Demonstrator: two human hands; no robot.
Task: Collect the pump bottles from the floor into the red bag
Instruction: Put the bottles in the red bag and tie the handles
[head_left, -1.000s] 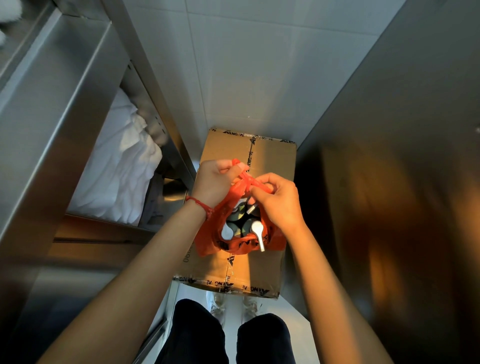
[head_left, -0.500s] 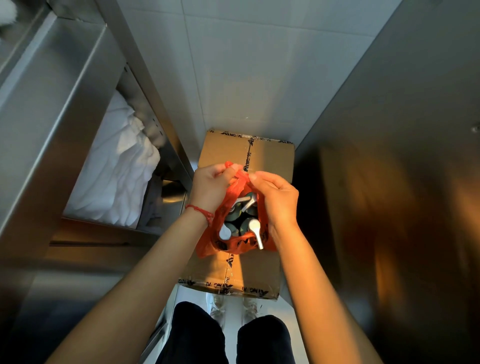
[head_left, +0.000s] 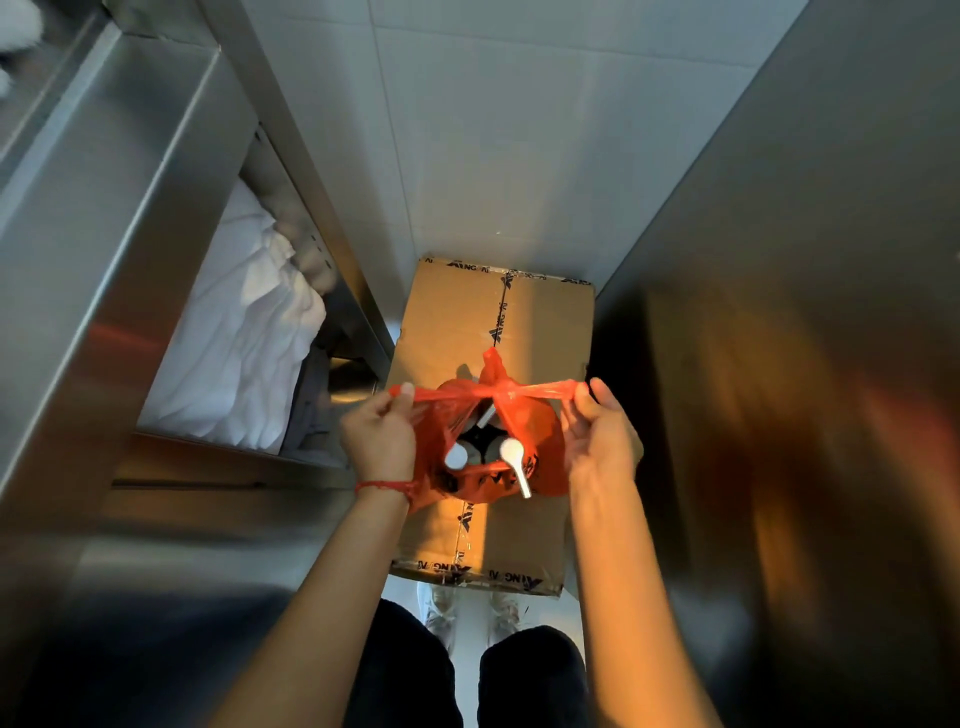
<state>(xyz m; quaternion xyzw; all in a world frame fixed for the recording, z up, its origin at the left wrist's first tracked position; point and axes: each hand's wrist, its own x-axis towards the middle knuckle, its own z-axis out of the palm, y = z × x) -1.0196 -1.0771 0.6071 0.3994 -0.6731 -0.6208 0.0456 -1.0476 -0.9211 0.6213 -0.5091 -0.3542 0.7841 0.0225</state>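
Observation:
The red bag (head_left: 535, 431) rests on a taped cardboard box (head_left: 452, 322). Inside it stand several pump bottles (head_left: 511, 457) with white pump heads showing through the mouth. The bag's two handles cross in a knot above the opening and stretch out sideways. My left hand (head_left: 382, 434) pinches the left handle end. On the other side, my right hand (head_left: 602, 434) pinches the right handle end. The bottle bodies are mostly hidden by the plastic.
A stainless steel shelf unit (head_left: 104, 270) stands to the left, with white folded linen (head_left: 244, 343) on a lower shelf. A steel panel (head_left: 810, 312) closes the right side. White tiled wall lies behind the box. My legs and shoes (head_left: 470, 618) are below.
My hands were close together over the bag's mouth, working the handles. They have now moved apart, pulling the handle ends out sideways so the crossing draws tight.

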